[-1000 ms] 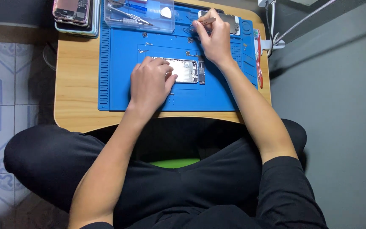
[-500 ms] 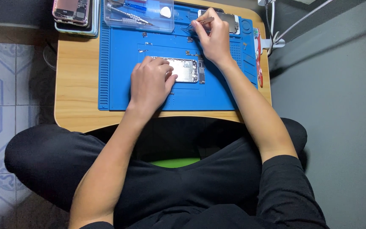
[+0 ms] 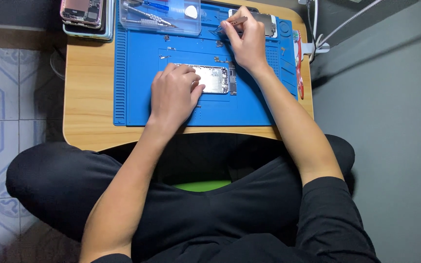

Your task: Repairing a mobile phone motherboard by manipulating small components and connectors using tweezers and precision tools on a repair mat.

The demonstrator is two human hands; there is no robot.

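Centrally, an opened phone [image 3: 211,79] lies flat on a blue work mat [image 3: 142,97], its silvery inner face turned up and a dark strip of parts along its right edge. Left hand [image 3: 174,92] rests palm-down over the phone's left end, fingers curled loosely and pressing on it; whether they clasp the edge cannot be told. Right hand [image 3: 246,39] is raised toward the far side of the mat, thumb and fingers pinched closed on slim metal tweezers [image 3: 230,25], whose tips point left and sit just above the mat near a few small loose parts [image 3: 219,44]. Whether the tips hold anything is too small to tell.

Beyond the right hand, a second phone piece [image 3: 269,22] lies at the mat's far edge, partly hidden by the fingers. A clear plastic tray [image 3: 159,14] sits at the mat's far left corner, holding a screwdriver and a white pick. A red-handled tool [image 3: 299,73] lies along the mat's right border. The mat covers most of a small wooden table [image 3: 86,97]; a stack of phones [image 3: 85,14] rests on the table's far left corner. The person sits cross-legged in dark clothing [image 3: 210,204], with patterned floor tiles [image 3: 1,97] to the left.
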